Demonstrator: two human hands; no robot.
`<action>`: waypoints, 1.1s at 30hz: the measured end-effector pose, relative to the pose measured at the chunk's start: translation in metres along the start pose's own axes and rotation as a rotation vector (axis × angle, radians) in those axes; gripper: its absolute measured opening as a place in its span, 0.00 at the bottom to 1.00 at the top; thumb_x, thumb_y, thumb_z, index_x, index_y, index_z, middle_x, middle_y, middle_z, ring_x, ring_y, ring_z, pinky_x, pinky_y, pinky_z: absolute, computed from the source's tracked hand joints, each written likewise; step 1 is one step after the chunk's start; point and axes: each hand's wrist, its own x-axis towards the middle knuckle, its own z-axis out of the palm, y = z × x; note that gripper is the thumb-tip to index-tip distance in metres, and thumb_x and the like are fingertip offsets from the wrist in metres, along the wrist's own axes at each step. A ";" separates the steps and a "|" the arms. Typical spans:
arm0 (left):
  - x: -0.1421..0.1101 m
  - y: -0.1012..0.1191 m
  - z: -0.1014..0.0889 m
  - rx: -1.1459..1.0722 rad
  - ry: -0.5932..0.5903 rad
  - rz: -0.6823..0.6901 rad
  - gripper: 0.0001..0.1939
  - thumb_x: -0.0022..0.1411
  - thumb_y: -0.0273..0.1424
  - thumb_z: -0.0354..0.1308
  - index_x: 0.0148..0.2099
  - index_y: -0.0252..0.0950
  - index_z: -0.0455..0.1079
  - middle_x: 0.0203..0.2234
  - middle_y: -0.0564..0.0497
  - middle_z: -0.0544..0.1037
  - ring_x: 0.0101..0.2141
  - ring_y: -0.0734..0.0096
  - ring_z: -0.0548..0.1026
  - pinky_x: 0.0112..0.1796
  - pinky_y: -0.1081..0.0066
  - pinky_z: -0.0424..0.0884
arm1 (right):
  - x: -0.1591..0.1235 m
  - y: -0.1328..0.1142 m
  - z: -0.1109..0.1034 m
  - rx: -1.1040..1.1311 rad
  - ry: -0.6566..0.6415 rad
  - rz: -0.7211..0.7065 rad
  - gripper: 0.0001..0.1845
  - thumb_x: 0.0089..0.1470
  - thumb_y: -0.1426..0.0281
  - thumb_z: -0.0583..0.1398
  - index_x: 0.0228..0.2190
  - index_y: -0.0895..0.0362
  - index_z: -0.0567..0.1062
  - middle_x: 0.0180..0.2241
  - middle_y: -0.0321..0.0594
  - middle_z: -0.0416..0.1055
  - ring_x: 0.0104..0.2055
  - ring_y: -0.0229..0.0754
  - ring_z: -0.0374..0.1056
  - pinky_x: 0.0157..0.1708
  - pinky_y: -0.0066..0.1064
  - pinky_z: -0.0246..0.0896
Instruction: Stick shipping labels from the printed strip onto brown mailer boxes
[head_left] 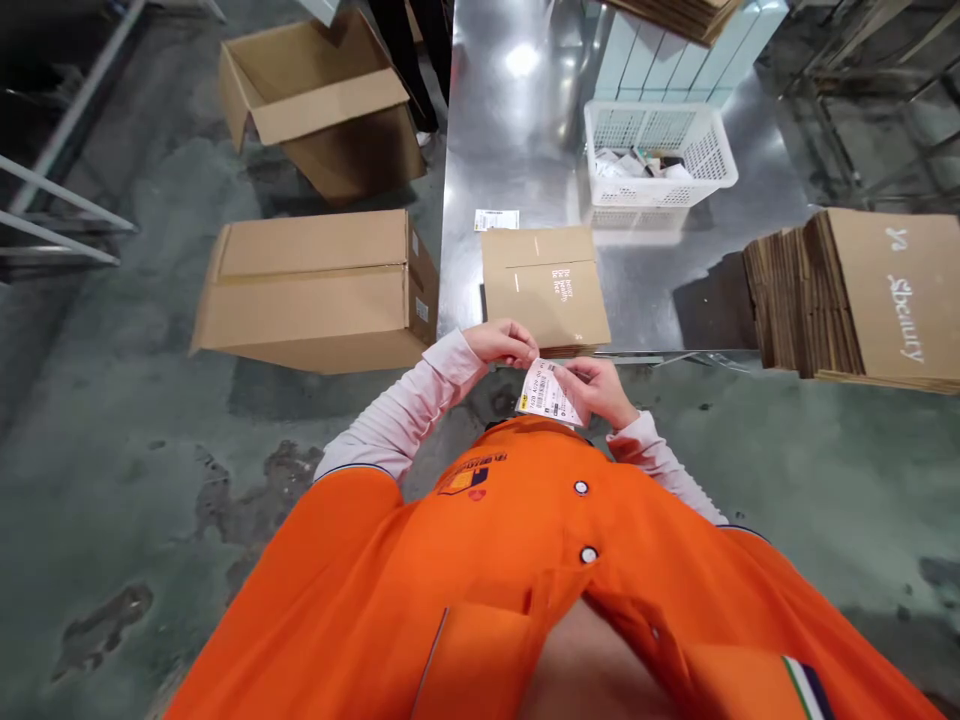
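Note:
A white shipping label (pixel 546 392) with barcodes is held between both hands, close to my chest. My left hand (pixel 501 343) pinches its upper left corner. My right hand (pixel 598 390) grips its right side. Just beyond the hands a flat folded cardboard box (pixel 544 286) lies at the near edge of the shiny metal table (pixel 517 130). Another white label (pixel 496 219) lies on the table behind that box.
A white plastic basket (pixel 658 152) with small items stands further back on the table. A stack of flat cartons (pixel 862 295) sits at the right. On the floor at the left are a shut carton (pixel 319 290) and an open carton (pixel 322 95). A person's legs (pixel 412 60) stand beyond.

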 end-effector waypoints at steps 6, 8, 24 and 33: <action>0.009 -0.017 0.013 -0.281 -0.066 -0.019 0.09 0.42 0.28 0.65 0.27 0.27 0.74 0.17 0.49 0.72 0.19 0.76 0.68 0.23 0.75 0.65 | 0.010 -0.018 0.000 -0.205 0.124 -0.417 0.19 0.56 0.61 0.61 0.49 0.52 0.75 0.47 0.46 0.72 0.50 0.46 0.68 0.50 0.41 0.65; 0.014 -0.022 0.018 -0.375 -0.053 -0.041 0.07 0.43 0.27 0.64 0.27 0.29 0.72 0.18 0.50 0.72 0.19 0.75 0.68 0.23 0.74 0.65 | 0.014 -0.024 -0.003 -0.278 0.098 -0.539 0.13 0.58 0.64 0.60 0.45 0.49 0.77 0.47 0.44 0.72 0.50 0.45 0.67 0.51 0.41 0.65; 0.042 -0.059 0.045 0.017 0.466 0.587 0.19 0.46 0.44 0.71 0.32 0.32 0.78 0.29 0.45 0.78 0.29 0.71 0.74 0.32 0.73 0.71 | 0.026 -0.014 -0.033 -0.087 0.047 -0.161 0.13 0.48 0.58 0.66 0.27 0.56 0.77 0.38 0.45 0.67 0.41 0.44 0.68 0.21 0.28 0.67; 0.067 -0.079 0.081 -0.108 0.763 0.664 0.19 0.46 0.45 0.70 0.33 0.33 0.79 0.31 0.42 0.81 0.32 0.64 0.78 0.34 0.69 0.73 | 0.046 0.013 -0.056 -0.003 -0.151 -0.129 0.18 0.44 0.52 0.68 0.23 0.56 0.78 0.32 0.41 0.69 0.37 0.41 0.68 0.38 0.34 0.68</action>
